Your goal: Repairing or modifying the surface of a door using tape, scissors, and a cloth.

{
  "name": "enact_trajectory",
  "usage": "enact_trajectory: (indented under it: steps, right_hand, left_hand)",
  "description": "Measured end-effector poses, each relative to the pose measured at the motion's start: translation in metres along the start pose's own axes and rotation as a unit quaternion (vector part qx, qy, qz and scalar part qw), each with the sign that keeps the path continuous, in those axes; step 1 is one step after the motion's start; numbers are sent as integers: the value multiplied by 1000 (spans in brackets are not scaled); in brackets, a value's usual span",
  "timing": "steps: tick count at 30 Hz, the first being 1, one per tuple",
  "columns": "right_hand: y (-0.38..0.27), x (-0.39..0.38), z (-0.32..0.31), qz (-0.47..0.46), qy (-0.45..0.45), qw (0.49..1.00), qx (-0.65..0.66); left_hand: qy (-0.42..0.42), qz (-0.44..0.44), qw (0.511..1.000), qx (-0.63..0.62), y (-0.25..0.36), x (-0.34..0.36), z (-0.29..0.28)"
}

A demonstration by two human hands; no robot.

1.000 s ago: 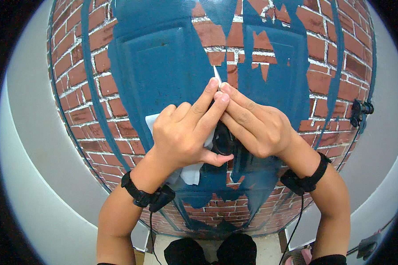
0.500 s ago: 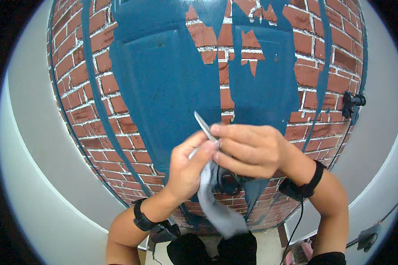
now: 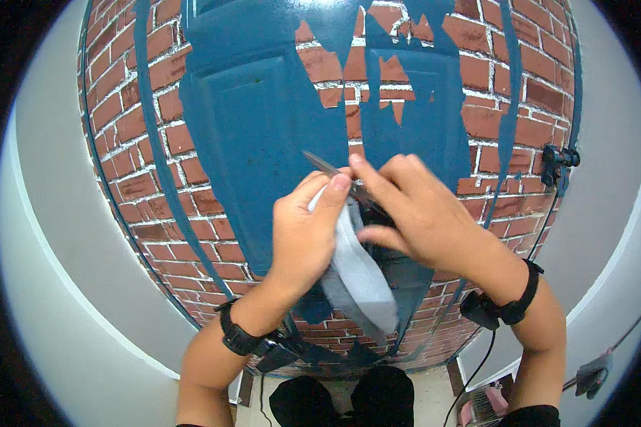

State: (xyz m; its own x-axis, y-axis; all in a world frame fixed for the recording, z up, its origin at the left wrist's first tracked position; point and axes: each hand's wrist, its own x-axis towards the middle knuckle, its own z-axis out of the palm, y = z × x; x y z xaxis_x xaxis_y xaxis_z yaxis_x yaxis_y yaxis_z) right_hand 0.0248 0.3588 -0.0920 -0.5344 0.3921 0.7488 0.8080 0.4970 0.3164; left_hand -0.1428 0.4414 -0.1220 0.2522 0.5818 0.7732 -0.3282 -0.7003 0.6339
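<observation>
Both hands meet in front of a blue panelled door. My left hand is closed, its thumb and fingers pinching the upper end of a light grey cloth. The cloth hangs folded beneath the hands. A narrow, pointed metal blade sticks out above the left fingertips, tilted up and to the left. Its lower part runs toward my right hand, whose index finger bends over it while the thumb lies lower, beside the cloth. The blade's handle and the right hand's other fingers are largely hidden.
Brick-patterned covering, ragged and torn, borders the blue surface. A black fitting with a cable is at the right edge. White walls curve along both sides. Low at right are a pink object and a grey item.
The hands and blade have risen slightly. The right fingers have shifted from beside the blade's base to a more spread position, and the cloth now hangs wider below the left hand.
</observation>
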Motion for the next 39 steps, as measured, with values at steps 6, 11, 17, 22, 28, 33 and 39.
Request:
enact_trajectory:
  steps: [6, 11, 17, 22, 28, 33, 39]
  right_hand:
    - [38, 1, -3, -26, 142, 986, -87]
    - [23, 15, -22, 4, 178, 978, -109]
    - [17, 27, -16, 30, 129, 951, -280]
    - [43, 39, 1, -58, 172, 920, -348]
    - [50, 43, 0, -111, 188, 895, -388]
    - [51, 44, 13, -109, 223, 903, -351]
    - [61, 39, 24, -113, 255, 896, -346]
  left_hand:
    - [-16, 275, 926, 257, 0, 3, -18]
    - [-26, 534, 737, 413, -1, 18, -35]
    - [-14, 566, 674, 475, 5, 24, -28]
    - [11, 570, 641, 514, -14, 40, -23]
    - [4, 515, 697, 500, -19, 44, -18]
    - [1, 502, 703, 504, -21, 47, -17]
    - [-10, 492, 704, 512, -24, 48, -12]
